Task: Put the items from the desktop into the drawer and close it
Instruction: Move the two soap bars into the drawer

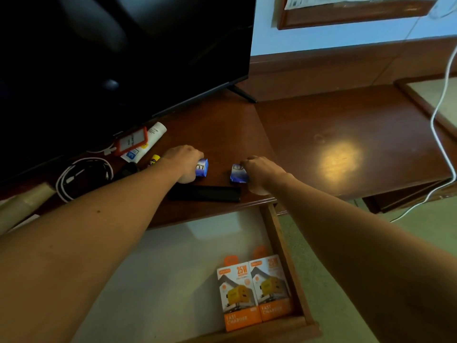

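Observation:
Two small blue-and-white boxes lie on the brown desktop (217, 134). My left hand (184, 162) grips the left blue box (202, 167); my right hand (259, 173) grips the right blue box (238, 173). A long black case (205, 193) lies just in front of both hands. Below the desk edge the drawer (284, 256) stands open, with two orange charger boxes (254, 292) side by side in its near right corner.
At the left lie a coiled white cable (82, 175), a white tube (148, 142), a red-framed card holder (132, 142) and a small yellow item (154, 160). A black television (118, 58) stands behind. A white cord (442, 115) hangs at the right.

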### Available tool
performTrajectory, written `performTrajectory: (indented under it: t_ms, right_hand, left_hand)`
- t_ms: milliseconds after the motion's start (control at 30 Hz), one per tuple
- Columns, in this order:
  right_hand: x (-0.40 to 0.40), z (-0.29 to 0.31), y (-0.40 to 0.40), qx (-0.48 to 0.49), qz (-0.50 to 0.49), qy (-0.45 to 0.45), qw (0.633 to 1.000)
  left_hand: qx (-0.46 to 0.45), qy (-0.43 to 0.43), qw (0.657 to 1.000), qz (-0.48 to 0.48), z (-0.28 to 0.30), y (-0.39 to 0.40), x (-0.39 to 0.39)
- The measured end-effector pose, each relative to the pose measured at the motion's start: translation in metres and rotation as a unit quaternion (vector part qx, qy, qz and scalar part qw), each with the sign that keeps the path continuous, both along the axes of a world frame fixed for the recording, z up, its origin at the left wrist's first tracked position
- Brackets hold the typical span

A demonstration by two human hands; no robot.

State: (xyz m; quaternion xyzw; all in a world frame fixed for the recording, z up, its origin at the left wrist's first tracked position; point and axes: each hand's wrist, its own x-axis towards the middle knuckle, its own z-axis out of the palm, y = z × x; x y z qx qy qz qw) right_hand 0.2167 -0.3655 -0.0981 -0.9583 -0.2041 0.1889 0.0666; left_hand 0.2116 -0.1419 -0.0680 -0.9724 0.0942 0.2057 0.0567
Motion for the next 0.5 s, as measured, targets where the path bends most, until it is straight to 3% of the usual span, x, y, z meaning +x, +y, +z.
performTrajectory:
  t_ms: [500]
  right_hand:
    - [-0.087,0.020,-0.040,0.051,0.029,-0.067,0.996]
  left_hand:
    - [-0.080,-0.082,0.992,0.050,0.014,-0.055,-0.105]
